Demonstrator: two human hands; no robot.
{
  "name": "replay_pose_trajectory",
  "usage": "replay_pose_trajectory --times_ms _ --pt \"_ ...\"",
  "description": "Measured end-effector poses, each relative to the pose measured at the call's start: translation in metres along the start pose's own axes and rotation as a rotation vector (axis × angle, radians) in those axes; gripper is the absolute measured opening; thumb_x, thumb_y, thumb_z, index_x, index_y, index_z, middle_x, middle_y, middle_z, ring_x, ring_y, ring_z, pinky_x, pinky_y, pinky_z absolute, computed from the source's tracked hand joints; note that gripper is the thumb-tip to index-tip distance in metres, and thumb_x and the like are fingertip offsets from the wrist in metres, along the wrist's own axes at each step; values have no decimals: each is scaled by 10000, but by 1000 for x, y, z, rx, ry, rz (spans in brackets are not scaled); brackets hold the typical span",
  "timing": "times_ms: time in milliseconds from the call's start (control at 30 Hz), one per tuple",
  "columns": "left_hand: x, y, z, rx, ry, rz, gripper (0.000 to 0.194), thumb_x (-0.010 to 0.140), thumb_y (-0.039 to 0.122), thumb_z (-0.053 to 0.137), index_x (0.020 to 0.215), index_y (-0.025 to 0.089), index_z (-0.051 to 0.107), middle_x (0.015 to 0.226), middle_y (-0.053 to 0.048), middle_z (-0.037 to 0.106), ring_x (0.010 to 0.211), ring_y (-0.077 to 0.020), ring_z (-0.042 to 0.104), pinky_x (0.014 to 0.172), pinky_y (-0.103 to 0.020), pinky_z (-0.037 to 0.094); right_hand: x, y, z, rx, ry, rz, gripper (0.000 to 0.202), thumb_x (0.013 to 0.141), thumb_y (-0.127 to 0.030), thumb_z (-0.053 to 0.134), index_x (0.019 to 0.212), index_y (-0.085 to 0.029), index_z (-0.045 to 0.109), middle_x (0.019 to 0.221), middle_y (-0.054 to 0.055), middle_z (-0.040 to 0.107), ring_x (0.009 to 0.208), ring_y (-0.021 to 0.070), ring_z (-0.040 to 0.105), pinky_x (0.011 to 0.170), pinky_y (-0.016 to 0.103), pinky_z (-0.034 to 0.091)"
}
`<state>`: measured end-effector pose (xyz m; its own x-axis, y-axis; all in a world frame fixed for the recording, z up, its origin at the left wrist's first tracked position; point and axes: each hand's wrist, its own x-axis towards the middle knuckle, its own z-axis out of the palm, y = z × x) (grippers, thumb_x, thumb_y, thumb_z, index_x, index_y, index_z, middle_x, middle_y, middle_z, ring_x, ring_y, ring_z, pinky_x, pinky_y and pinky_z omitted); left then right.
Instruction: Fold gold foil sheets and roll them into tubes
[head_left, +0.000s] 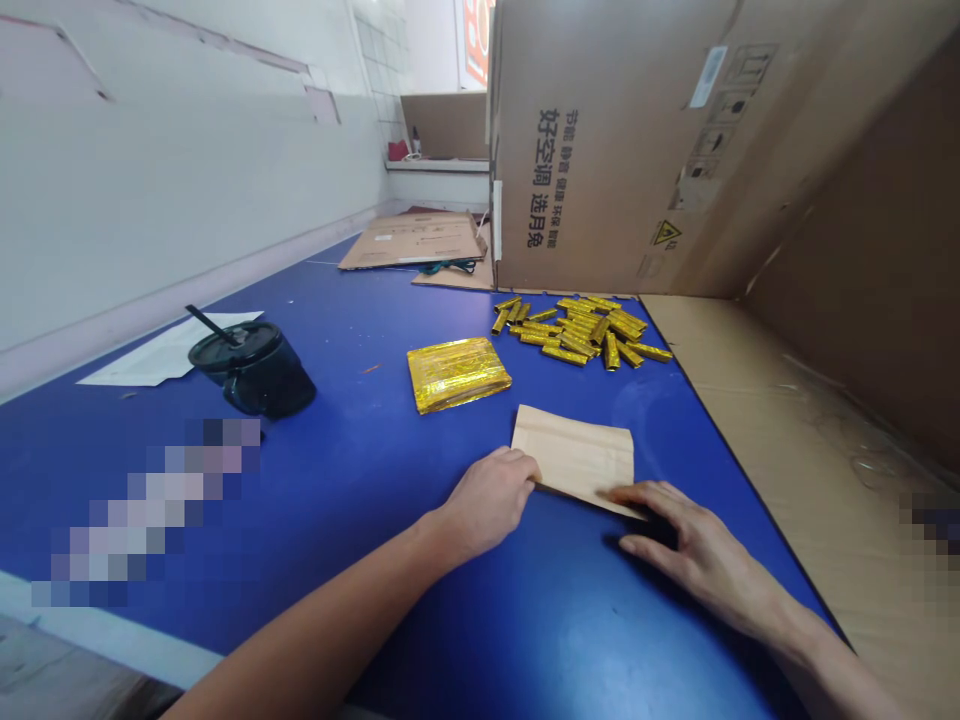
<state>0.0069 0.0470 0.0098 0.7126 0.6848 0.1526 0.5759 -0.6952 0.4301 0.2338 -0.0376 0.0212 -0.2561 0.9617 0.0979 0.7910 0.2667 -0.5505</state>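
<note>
A flat tan paper piece (574, 448), like a stack or a folded sheet, lies on the blue table (360, 500) in front of me. My left hand (496, 498) has its fingers closed on the paper's near left corner. At the near right corner, my right hand (679, 530) touches the top with its fingertips, thumb held apart below the edge. Beyond the paper, a little to the left, sits a flat stack of shiny gold foil (459, 373). Several small rolled gold tubes (585, 328) are heaped farther back on the right.
A dark lidded mug (259, 370) with a straw stands at left, beside white paper (161, 352). Flattened cardboard (412, 240) lies at the back. A large carton (600, 150) rises behind the tubes, with cardboard (772, 440) along the right.
</note>
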Motion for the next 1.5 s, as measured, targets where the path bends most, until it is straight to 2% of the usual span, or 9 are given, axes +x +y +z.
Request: replay_pose_trajectory --times_ms 100,267,400,533,800,1133,1300,1500 --pt "1 0 -2 -69 17 -51 143 786 103 441 818 163 567 842 -11 598 820 -143 508 744 -243 393 0 1 0 42 25 -26 222 838 -303 432 996 -229 569 955 65 619 907 207 545 791 374 444" --pt "3 1 -5 -121 28 -129 107 754 124 490 765 178 581 802 10 615 798 -147 521 728 -251 392 4 2 5 70 91 -17 243 859 -294 382 854 -220 613 893 63 631 844 196 563 753 351 453" --pt "4 0 -5 -171 39 -206 82 742 151 510 751 182 585 794 5 616 784 -148 541 716 -247 398 7 0 8 92 120 110 293 847 -353 374 735 -211 604 748 39 641 704 184 586 637 289 471" --pt "3 0 -4 -188 32 -244 81 746 181 512 776 196 585 807 9 624 769 -150 558 693 -244 406 8 0 9 118 118 238 311 824 -397 382 732 -207 610 689 12 648 640 178 593 571 247 456" --pt "5 0 -3 -18 13 -300 102 797 252 470 833 208 555 797 -2 614 763 -161 563 656 -250 401 10 2 13 -28 117 348 292 809 -390 377 726 -227 605 630 3 644 607 188 598 531 249 427" --pt "12 8 1 185 -55 -341 83 825 241 433 850 194 497 837 -26 579 779 -180 570 655 -267 404 16 -2 19 -294 69 443 281 825 -366 339 723 -231 563 631 9 640 599 187 598 507 248 366" --pt "13 14 1 265 -82 -344 115 842 238 404 899 185 488 879 -43 544 773 -183 566 658 -281 416 17 -4 20 -379 54 467 279 832 -356 332 732 -232 561 630 14 646 611 197 606 497 246 339" --pt "12 17 4 326 -60 -337 130 842 213 389 924 172 481 875 -54 530 776 -202 556 650 -306 427 18 -8 21 -453 52 469 269 839 -343 335 768 -225 566 659 31 664 623 209 619 478 246 325"
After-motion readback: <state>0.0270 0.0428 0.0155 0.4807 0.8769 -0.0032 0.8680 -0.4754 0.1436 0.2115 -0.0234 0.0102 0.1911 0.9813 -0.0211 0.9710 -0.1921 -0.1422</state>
